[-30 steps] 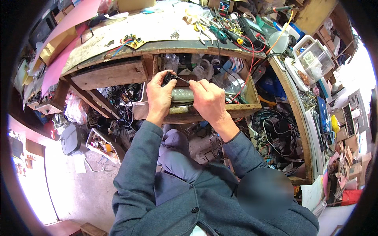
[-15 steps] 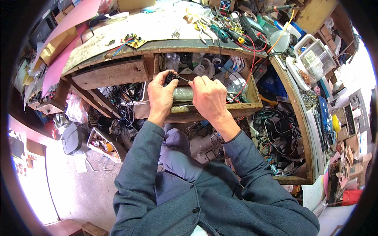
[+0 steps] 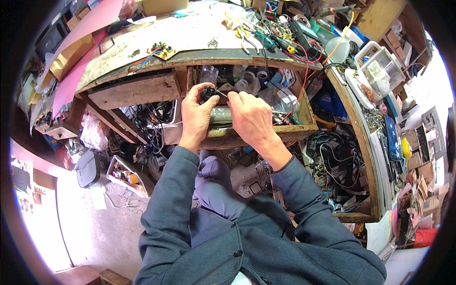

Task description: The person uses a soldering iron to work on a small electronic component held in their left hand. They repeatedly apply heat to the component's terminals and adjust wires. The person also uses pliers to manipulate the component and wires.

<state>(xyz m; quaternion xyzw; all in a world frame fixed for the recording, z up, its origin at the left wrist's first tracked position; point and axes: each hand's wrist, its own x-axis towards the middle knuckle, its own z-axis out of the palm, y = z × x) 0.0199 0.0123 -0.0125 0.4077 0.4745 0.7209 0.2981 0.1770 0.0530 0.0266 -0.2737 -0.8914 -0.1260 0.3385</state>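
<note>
My left hand (image 3: pixel 196 114) pinches a small black part (image 3: pixel 208 95) over an open wooden drawer (image 3: pixel 256 134). My right hand (image 3: pixel 250 116) is closed round a slim tool with a thin metal shaft (image 3: pixel 222 93), whose tip meets the black part; its handle is hidden by my fingers. Beneath both hands is a long, pale grey-green object (image 3: pixel 219 114). Plastic bags (image 3: pixel 247 83) and red wires fill the drawer behind them.
The bench top (image 3: pixel 185 28) carries a small circuit board (image 3: pixel 159 50), pliers (image 3: pixel 248 45) and tangled leads. A shut drawer (image 3: pixel 133 88) is at left, a bin of cables (image 3: pixel 332 171) at right. A crate (image 3: pixel 121 173) stands on the floor (image 3: pixel 109 228).
My hands have shifted very slightly, with the black part and tool shaft at a slightly different angle. Both grips look the same, and the surroundings are unchanged.
</note>
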